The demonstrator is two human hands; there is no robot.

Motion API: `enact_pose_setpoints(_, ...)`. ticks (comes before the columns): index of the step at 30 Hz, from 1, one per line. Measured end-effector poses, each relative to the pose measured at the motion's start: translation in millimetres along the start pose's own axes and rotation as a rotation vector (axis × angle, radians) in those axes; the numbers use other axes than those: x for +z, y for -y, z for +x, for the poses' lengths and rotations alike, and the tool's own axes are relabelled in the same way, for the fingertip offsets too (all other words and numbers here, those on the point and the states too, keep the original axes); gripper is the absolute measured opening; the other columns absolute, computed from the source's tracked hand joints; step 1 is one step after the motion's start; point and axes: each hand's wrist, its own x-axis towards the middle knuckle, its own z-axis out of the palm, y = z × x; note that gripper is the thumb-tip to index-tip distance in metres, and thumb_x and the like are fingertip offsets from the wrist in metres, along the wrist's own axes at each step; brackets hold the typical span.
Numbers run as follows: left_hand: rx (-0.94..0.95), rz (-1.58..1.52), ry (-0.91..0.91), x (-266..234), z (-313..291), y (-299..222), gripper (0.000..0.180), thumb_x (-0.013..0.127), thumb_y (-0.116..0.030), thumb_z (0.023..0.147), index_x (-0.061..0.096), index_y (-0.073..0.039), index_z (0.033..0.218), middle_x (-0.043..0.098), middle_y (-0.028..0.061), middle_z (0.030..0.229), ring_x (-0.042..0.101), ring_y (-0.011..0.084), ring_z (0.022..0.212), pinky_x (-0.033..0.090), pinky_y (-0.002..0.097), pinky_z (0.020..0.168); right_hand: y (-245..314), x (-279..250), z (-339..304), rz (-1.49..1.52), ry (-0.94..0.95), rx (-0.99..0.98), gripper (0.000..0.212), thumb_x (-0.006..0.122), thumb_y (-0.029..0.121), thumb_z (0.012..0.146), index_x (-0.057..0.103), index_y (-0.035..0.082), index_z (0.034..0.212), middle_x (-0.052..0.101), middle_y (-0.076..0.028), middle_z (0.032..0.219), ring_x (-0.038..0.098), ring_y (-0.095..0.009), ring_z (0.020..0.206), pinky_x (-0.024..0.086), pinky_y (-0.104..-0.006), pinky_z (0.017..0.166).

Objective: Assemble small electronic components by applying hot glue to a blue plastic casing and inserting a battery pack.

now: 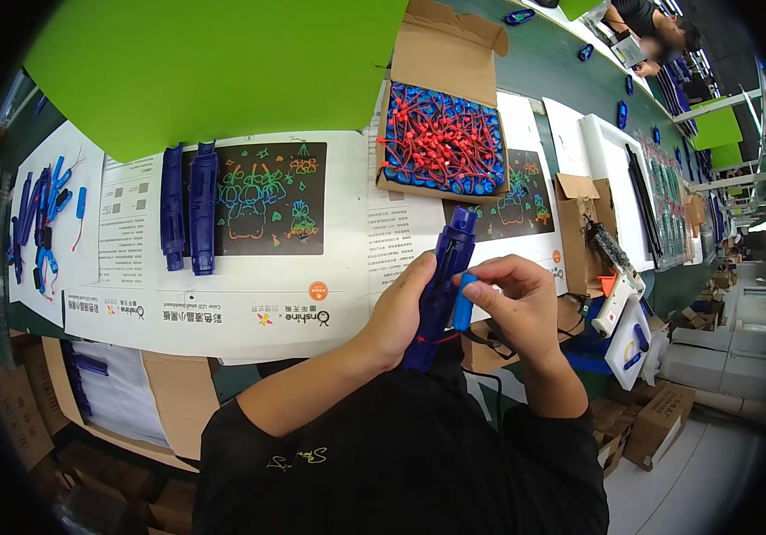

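My left hand (398,310) is closed around a long dark blue plastic housing (455,242), held tilted over the table's front edge. Between the thumb and fingers of my right hand (527,303) is a small blue cylindrical battery (463,305), right beside the housing. A thin red wire (436,339) crosses the housing's lower part; where its ends go I cannot tell. Two more dark blue housing pieces, a left one (173,209) and a right one (204,207), lie side by side on the printed sheet (222,294).
A cardboard box (445,58) of blue batteries with red leads stands ahead. Loose housings and batteries (44,209) lie far left. A green board (213,71) overhangs the back. At right are a white power strip (616,303) and a small carton (583,236). Another person (646,27) sits far right.
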Motion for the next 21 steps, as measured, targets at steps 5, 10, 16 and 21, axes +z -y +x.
enact_pose_setpoints(5,0.061,0.031,0.1,-5.0,-0.6,9.0,0.042,0.027,-0.038,0.1,0.052,-0.007,0.113,0.058,0.0036,0.084,0.056,0.0123,0.073,0.047,0.0282,0.068,-16.9,13.3,3.3,0.079,-0.116,-0.264,0.017,0.072,-0.004,0.073,0.063,-0.002,0.087,0.066,-0.014,0.093,0.062,-0.016,0.087,0.048,-0.0282,0.078)
enact_pose_setpoints(10,0.06,0.034,0.082,0.1,-3.3,8.5,0.04,0.028,-0.037,0.1,0.053,-0.007,0.11,0.058,0.0044,0.084,0.056,0.0132,0.072,0.047,0.0285,0.069,-26.0,10.6,1.5,-0.115,-0.117,-0.395,0.017,0.07,-0.005,0.074,0.063,-0.001,0.089,0.065,-0.012,0.092,0.062,-0.018,0.088,0.049,-0.0279,0.076)
enact_pose_setpoints(16,0.061,0.03,0.083,-1.7,-1.6,12.0,0.039,0.029,-0.036,0.1,0.052,-0.006,0.109,0.057,0.005,0.085,0.056,0.0132,0.073,0.047,0.0276,0.068,-14.9,11.5,1.0,-0.335,-0.122,-0.444,0.015,0.074,0.0,0.072,0.066,0.0,0.085,0.064,-0.014,0.093,0.063,-0.02,0.083,0.049,-0.0269,0.071)
enact_pose_setpoints(21,0.123,0.099,0.069,2.7,-2.9,11.9,0.038,0.03,-0.035,0.1,0.052,-0.005,0.11,0.057,0.0056,0.085,0.056,0.0122,0.074,0.047,0.0264,0.068,-12.5,12.9,6.0,-0.567,-0.257,-0.58,0.018,0.077,0.003,0.067,0.07,0.003,0.084,0.055,-0.008,0.079,0.054,-0.016,0.068,0.042,-0.0258,0.058)
